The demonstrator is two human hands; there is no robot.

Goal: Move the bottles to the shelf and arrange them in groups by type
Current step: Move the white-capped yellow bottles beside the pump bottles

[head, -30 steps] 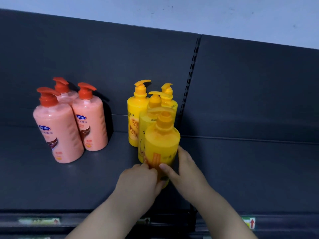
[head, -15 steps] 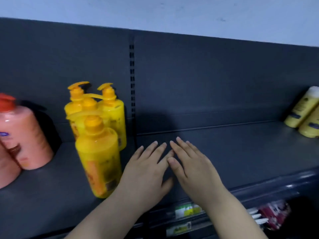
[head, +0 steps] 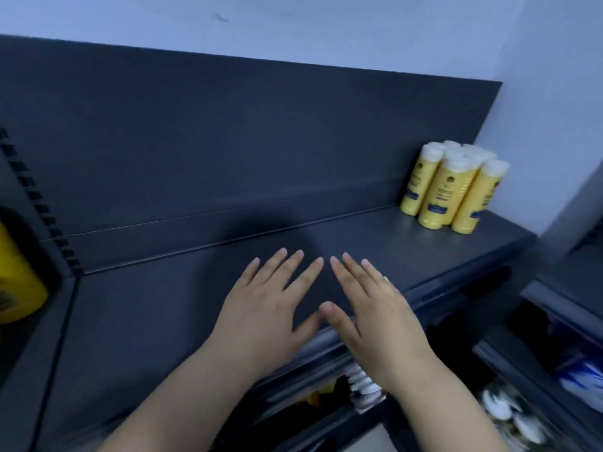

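Now from the head view we see both palms down, fingers spread flat and holding nothing: left hand (head: pixel 261 308) beside right hand (head: pixel 375 308), thumbs nearly touching above the dark shelf (head: pixel 163 305). Far right at the back, white-capped yellow bottles (head: pixel 452 187) stand upright in a tight cluster. At the left edge, one yellow bottle (head: pixel 16 282) barely shows.
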